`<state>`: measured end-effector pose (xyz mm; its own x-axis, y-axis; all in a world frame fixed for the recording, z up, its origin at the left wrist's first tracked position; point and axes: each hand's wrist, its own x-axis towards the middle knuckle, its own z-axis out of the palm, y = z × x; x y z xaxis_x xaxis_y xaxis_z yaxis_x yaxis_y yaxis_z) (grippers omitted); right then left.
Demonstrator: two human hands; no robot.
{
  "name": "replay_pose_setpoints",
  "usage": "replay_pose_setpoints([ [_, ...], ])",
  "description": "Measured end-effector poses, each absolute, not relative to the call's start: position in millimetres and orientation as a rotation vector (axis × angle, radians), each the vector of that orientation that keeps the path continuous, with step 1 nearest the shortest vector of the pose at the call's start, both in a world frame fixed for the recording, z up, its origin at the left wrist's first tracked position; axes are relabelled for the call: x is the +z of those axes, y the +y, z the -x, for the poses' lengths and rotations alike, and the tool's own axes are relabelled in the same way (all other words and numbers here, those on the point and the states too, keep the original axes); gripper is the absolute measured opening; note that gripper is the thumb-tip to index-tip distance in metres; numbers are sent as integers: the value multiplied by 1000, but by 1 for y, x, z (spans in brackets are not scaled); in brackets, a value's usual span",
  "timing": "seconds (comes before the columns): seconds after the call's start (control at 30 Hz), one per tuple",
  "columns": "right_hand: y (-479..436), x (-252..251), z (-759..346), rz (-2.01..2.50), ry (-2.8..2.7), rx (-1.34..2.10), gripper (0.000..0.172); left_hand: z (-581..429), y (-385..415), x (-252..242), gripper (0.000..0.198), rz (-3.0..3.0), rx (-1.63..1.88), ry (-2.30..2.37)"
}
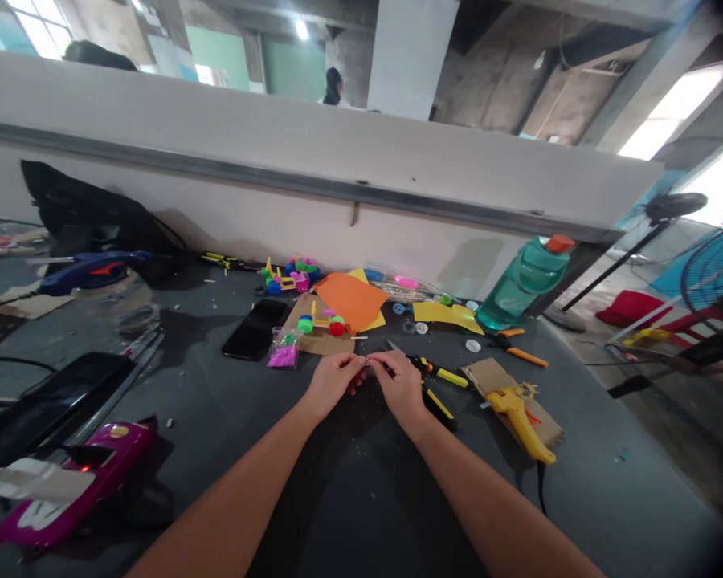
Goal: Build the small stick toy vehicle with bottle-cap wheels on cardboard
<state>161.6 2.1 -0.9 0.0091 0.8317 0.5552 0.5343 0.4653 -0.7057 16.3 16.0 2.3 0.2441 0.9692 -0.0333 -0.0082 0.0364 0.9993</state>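
My left hand and my right hand meet over the middle of the dark table. Each pinches with thumb and forefinger at a tiny pale thing between them, too small to name. Just beyond my left hand, a small toy with green and red wheels sits on a piece of cardboard. A plastic bag with pink bits lies to its left. Right beside my right hand are yellow-and-black pliers and another yellow-and-black handled tool.
A yellow glue gun rests on cardboard at right, its cord trailing forward. Behind stand a green bottle and orange-handled pliers. Orange paper and a black phone lie further back. A purple power strip is at front left.
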Motion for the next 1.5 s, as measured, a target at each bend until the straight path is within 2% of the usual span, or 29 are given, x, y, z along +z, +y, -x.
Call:
replay_pose_setpoints([
  [0.33,2,-2,-160,1201,-1695,427,16,-17,18,1,38,-1316,1018,1085],
  [0.57,5,-10,-161,1348,-1523,456,20,-6,24,-2,29,-1404,1201,1339],
  [0.8,8,-10,-156,1366,-1638,506,22,8,25,0,42,-1727,1162,1556],
  [0.9,15,-6,-154,1394,-1639,529,23,7,27,-3,38,-1689,1166,1567],
  [1.07,38,4,-136,1340,-1575,560,26,6,31,-7,16,-1547,1317,1467],
  [1.23,53,2,-114,1295,-1469,673,29,5,32,-5,30,-1366,1377,1397],
  [1.5,48,-8,-120,1256,-1580,732,23,4,32,-2,27,-1400,1296,1386],
])
